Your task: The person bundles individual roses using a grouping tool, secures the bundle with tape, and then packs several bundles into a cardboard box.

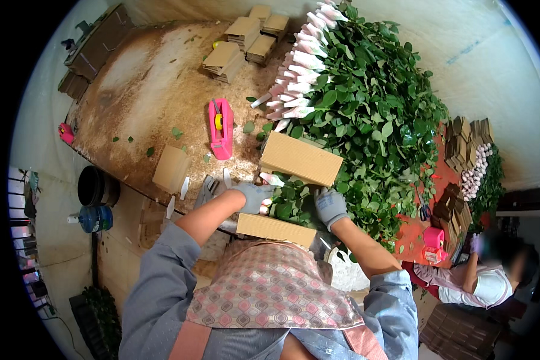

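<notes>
While both gloved hands work at the near table edge, the scene sorts as follows:

Left hand: left hand (255, 197) in a grey glove; fingers curled together on the wrapped bud ends of a rose bunch (288, 201); forearm crosses the table rim from below.

Right hand: right hand (330, 206) in a grey glove; fingers closed down on the leafy stems of the same bunch.

Bunch: lies between two cardboard pieces; the far cardboard sheet (301, 158) just beyond it, the near cardboard strip (276, 228) at the table edge against the apron.

Crowded side: a big heap of leafy stems (375, 114) fills the right, its wrapped buds (300, 66) pointing left; little free room there.

Open side: bare brown table (138, 102) to the left; only a pink tape dispenser (221, 128), a folded card (171, 169) and scattered leaves.

Far edge: stacks of flat cardboard (240, 45).

Right rim: another person (480, 279) at a red table, well apart.
</notes>
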Action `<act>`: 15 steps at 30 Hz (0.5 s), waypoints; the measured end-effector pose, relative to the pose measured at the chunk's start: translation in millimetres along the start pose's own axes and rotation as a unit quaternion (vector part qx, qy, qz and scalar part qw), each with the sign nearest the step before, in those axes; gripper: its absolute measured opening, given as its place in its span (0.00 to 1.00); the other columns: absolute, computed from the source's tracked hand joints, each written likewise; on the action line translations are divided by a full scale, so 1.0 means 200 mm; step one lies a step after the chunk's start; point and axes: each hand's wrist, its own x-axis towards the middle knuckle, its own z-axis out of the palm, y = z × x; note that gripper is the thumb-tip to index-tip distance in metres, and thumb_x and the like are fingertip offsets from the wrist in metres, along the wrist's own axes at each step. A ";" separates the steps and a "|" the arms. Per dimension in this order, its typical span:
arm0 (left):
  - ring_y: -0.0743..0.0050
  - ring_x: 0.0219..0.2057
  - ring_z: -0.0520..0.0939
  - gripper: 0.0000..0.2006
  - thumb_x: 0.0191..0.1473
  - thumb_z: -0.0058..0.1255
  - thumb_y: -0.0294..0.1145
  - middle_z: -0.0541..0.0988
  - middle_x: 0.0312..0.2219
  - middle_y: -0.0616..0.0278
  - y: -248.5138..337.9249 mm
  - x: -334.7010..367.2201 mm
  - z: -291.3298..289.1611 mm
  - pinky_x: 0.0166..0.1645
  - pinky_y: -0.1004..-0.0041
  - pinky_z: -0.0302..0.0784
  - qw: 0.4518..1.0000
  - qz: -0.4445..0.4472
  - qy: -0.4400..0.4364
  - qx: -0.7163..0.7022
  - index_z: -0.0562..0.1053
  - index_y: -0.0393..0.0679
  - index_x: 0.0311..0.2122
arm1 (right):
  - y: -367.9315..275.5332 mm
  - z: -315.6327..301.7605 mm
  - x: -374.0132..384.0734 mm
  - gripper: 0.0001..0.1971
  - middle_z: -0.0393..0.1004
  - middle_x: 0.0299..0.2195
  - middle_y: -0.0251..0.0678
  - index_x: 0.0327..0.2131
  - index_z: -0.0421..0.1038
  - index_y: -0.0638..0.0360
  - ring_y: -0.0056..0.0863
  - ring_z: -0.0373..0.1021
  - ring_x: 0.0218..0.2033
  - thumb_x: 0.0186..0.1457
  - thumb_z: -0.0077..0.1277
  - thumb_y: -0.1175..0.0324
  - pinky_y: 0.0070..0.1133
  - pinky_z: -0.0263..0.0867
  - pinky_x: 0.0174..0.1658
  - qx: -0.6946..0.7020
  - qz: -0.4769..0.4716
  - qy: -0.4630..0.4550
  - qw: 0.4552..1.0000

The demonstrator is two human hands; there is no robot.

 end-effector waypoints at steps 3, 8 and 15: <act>0.52 0.62 0.72 0.35 0.57 0.51 0.45 0.51 0.72 0.63 0.01 0.02 -0.02 0.62 0.57 0.70 1.000 0.009 -0.006 0.022 0.58 0.53 0.69 | -0.02 0.08 0.03 0.18 0.75 0.40 0.46 0.53 0.71 0.59 0.36 0.76 0.31 0.60 0.46 0.68 0.30 0.72 0.28 0.021 0.035 -0.066 0.997; 0.50 0.61 0.72 0.33 0.58 0.48 0.41 0.50 0.71 0.58 -0.02 0.03 0.01 0.63 0.57 0.69 1.000 0.018 -0.012 -0.005 0.57 0.51 0.69 | -0.18 -0.31 -0.07 0.22 0.72 0.49 0.57 0.56 0.67 0.67 0.39 0.77 0.32 0.58 0.46 0.69 0.30 0.73 0.32 0.014 0.063 -0.031 0.997; 0.44 0.58 0.74 0.29 0.61 0.46 0.46 0.61 0.66 0.49 0.04 0.00 -0.06 0.60 0.55 0.71 1.000 -0.007 -0.014 0.027 0.60 0.56 0.66 | -0.28 -0.35 0.25 0.11 0.77 0.33 0.44 0.40 0.73 0.58 0.41 0.78 0.31 0.60 0.46 0.64 0.36 0.74 0.33 0.216 -0.035 0.061 0.974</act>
